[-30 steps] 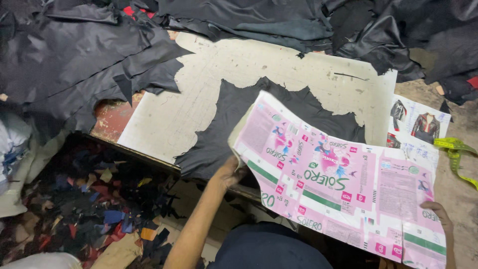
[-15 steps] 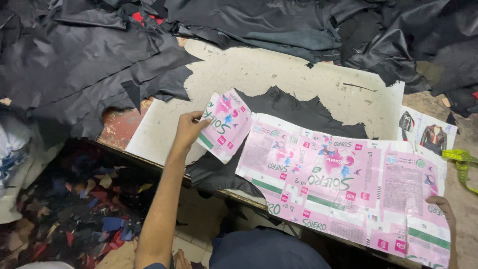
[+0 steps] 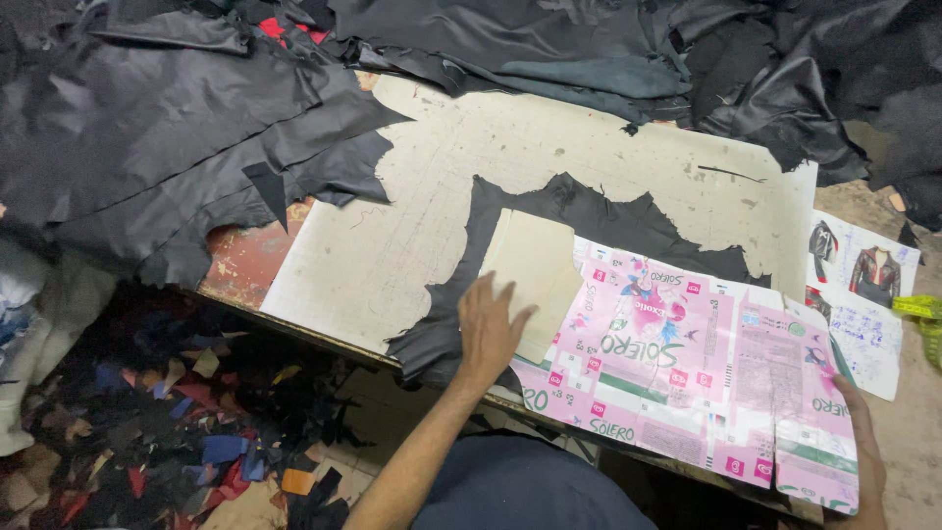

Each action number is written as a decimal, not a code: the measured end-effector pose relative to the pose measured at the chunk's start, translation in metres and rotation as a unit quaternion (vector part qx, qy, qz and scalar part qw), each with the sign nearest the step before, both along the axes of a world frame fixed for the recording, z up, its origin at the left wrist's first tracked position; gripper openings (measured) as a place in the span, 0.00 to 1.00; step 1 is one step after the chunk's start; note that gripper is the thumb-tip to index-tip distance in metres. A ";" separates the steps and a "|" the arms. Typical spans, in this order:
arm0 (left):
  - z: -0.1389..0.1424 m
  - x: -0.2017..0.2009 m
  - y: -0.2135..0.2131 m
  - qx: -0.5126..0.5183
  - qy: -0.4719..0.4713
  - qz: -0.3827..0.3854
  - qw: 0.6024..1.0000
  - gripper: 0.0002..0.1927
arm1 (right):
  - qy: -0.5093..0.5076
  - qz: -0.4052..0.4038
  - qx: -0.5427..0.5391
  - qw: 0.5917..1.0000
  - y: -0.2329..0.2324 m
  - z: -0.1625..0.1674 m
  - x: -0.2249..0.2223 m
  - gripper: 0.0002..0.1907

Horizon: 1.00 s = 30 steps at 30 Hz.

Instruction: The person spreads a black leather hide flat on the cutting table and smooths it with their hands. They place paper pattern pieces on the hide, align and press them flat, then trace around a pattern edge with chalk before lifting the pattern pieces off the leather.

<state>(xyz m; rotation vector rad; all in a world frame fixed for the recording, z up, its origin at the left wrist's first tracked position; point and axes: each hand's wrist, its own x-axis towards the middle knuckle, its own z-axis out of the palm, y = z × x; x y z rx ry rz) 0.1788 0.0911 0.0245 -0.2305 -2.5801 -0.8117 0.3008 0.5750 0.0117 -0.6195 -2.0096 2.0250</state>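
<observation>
Pattern (image 3: 677, 363): printed pink cardboard, slightly glossy; its folded flap (image 3: 535, 275) shows a plain matt cream back. Hide (image 3: 589, 221): black leather, soft sheen. Board (image 3: 392, 255): off-white, scuffed, scratched. Floor scraps (image 3: 186, 422): mixed coloured leather offcuts.

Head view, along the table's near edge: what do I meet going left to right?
Scrap pile on the floor → left hand on the plain cream pattern piece → pink printed cardboard pattern → right hand → paper with jacket pictures.
</observation>
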 end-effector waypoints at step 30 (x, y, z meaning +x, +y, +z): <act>-0.030 -0.066 -0.012 0.113 -0.129 0.235 0.957 0.30 | 0.084 0.046 0.035 0.995 -0.010 -0.035 -0.009 0.42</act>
